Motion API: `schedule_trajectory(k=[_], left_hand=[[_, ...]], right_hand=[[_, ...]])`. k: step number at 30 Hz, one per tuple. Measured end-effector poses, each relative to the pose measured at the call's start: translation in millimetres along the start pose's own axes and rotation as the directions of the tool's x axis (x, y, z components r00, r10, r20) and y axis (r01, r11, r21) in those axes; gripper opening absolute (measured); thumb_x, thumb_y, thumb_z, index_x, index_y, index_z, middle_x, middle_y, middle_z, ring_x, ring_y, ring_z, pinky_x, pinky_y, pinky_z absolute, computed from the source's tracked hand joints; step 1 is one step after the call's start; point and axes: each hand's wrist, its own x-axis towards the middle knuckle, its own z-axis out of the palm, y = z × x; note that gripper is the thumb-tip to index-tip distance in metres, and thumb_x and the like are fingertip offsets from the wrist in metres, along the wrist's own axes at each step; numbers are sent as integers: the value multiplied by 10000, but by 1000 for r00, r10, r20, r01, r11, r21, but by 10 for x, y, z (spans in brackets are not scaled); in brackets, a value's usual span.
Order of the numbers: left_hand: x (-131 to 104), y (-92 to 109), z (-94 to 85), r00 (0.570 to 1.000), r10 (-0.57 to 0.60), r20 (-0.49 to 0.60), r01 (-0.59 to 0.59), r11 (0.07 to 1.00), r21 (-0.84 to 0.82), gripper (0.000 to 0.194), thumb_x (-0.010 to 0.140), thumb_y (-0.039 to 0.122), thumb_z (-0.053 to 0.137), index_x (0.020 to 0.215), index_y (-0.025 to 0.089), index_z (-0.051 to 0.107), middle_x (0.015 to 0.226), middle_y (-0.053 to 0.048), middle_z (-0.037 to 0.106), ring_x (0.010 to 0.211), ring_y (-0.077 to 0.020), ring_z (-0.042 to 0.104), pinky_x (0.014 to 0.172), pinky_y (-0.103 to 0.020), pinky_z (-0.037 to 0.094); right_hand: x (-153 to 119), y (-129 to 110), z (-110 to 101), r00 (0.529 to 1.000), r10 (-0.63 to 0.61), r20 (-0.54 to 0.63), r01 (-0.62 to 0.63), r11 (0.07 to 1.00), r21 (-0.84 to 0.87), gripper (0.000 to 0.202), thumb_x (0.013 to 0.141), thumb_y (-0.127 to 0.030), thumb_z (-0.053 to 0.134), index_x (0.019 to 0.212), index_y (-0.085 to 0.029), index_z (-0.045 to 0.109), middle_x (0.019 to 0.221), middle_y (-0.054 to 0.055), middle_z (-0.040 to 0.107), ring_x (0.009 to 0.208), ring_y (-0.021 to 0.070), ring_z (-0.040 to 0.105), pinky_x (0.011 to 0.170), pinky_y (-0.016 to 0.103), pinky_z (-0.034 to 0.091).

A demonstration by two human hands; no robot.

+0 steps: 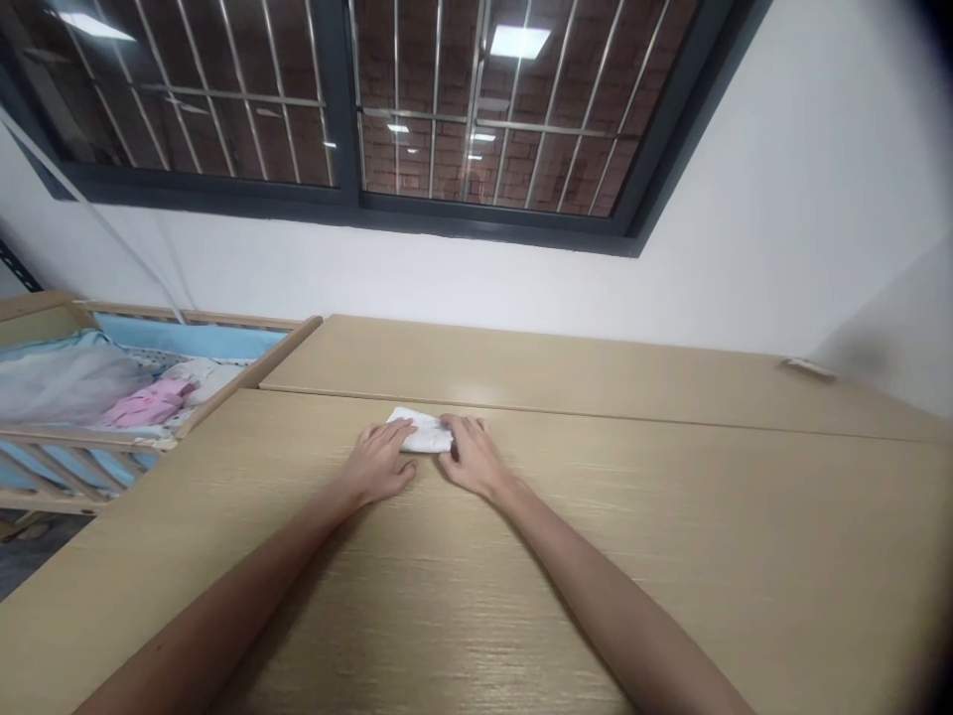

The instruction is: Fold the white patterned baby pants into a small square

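A small folded white cloth (425, 433) lies flat on the wooden tabletop (476, 596), near the seam at its far side. My left hand (377, 463) rests its fingertips on the cloth's left end, fingers stretched out, with the thumb apart on the wood. At the other end, my right hand (472, 455) has its fingers curled over the cloth's right edge and its thumb tucked in below. Those fingers cover the right edge, and I cannot tell how many layers the cloth has.
Beyond the seam runs a second wooden board (558, 369) against the white wall. On the left stands a wooden crib (287, 353) with blue lining, a pink cloth (153, 402) and white netting. A small pale object (809, 369) lies far right. A barred window (349, 194) is above.
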Motion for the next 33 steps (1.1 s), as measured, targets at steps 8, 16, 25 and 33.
schedule_trajectory(k=[8,16,25,33], left_hand=[[36,314,-224,957,-290,-22,239,826,-510,417,939,456,557,1265,215,457,1122,-104,729,961,-267,717,756,-376,578],[-43,304,-40,951,-236,198,307,666,-679,783,822,306,669,1470,194,244,1401,-193,575,1212,-310,625,966,-474,549],[-136,214,101,986,-123,-110,127,991,32,436,951,359,546,1336,160,501,1403,-189,530,1338,-357,485,1113,-559,417],[-192,504,104,966,260,15,-260,965,38,427,958,291,534,1367,168,515,1455,-156,529,1386,-303,462,1147,-489,421]], right_hand=[[226,-91,-87,940,282,-193,-105,775,623,323,977,-462,487,1178,-212,525,978,38,669,777,176,602,691,292,475],[350,82,101,835,522,-174,-265,658,704,407,868,-524,608,1109,-223,477,752,-27,607,672,171,586,624,274,459],[254,220,197,839,514,-178,-284,694,662,307,914,-404,532,1141,-198,510,1105,101,679,953,211,678,882,374,523],[126,-43,54,986,-34,-162,91,929,358,450,1036,-436,445,1423,-217,513,1508,128,502,1419,248,433,1173,463,325]])
